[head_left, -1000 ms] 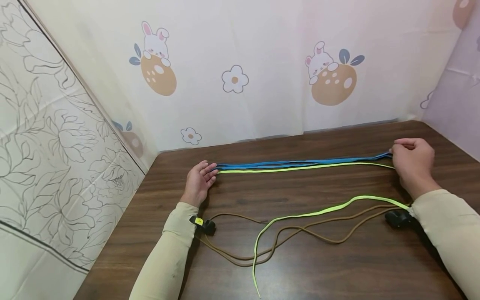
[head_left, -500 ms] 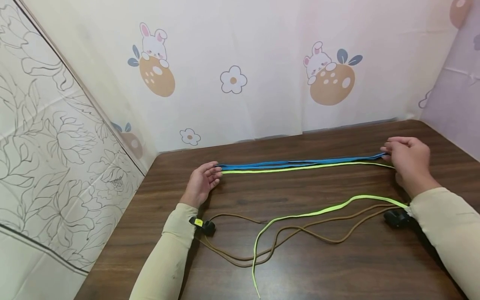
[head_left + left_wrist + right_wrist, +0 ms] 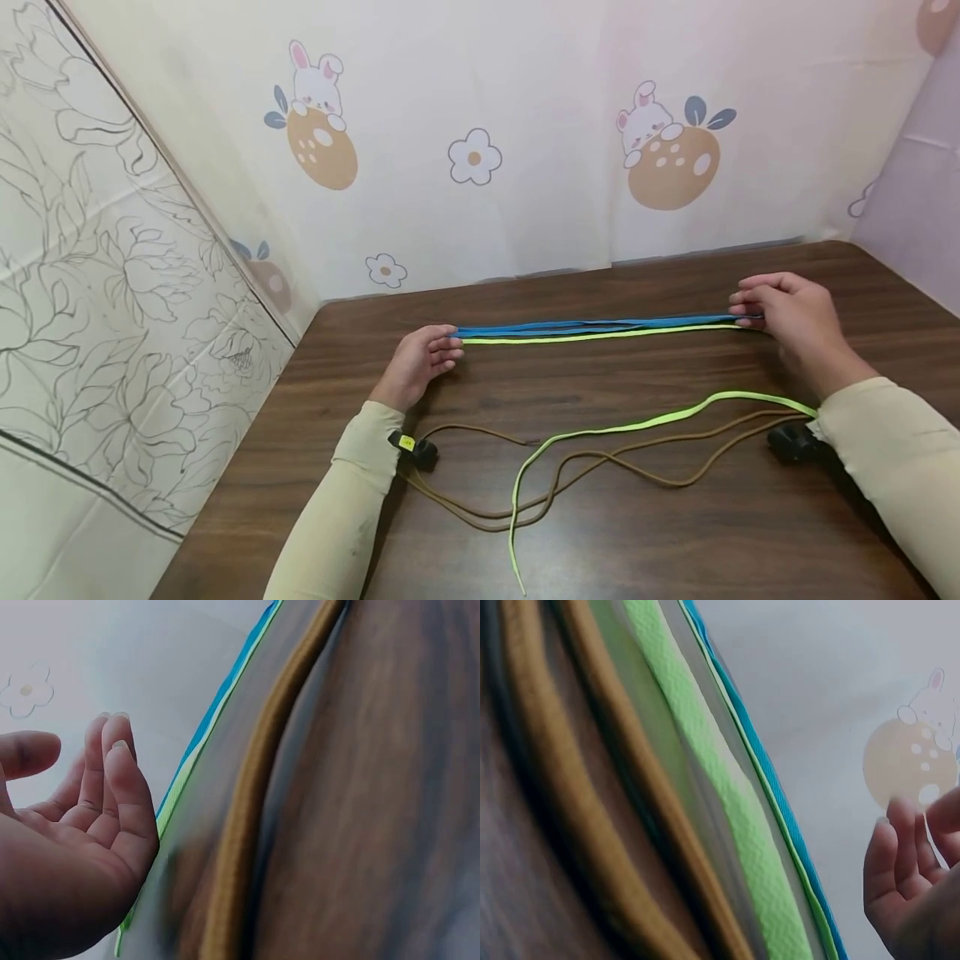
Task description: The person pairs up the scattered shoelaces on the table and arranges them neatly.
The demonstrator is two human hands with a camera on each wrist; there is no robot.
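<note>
Blue shoelaces (image 3: pixel 555 327), several strands side by side, lie nearly straight across the back of the table. A neon yellow-green lace (image 3: pixel 570 337) runs along their near side. My left hand (image 3: pixel 416 360) is at their left end, fingers slightly bent and thumb apart; the left wrist view shows nothing pinched. Over the right end hovers my right hand (image 3: pixel 798 325), fingers loosely bent, and it hides the lace tips. In the right wrist view, the laces pass beside that hand, apart from its fingers (image 3: pixel 881 862). Whether either hand touches the laces cannot be told.
Nearer lie brown round cords (image 3: pixel 645 479) in loose curves and a yellow-green lace stretch (image 3: pixel 660 419) crossing them. Black wrist cameras (image 3: pixel 426 454) sit at both cuffs. A printed wall (image 3: pixel 555 225) stands behind the brown wood table (image 3: pixel 637 550); another patterned wall is at left.
My right hand has slid left from beyond the blue laces' right end to over it, its fingers loosening. My left hand has moved slightly right. The laces and cords look unmoved.
</note>
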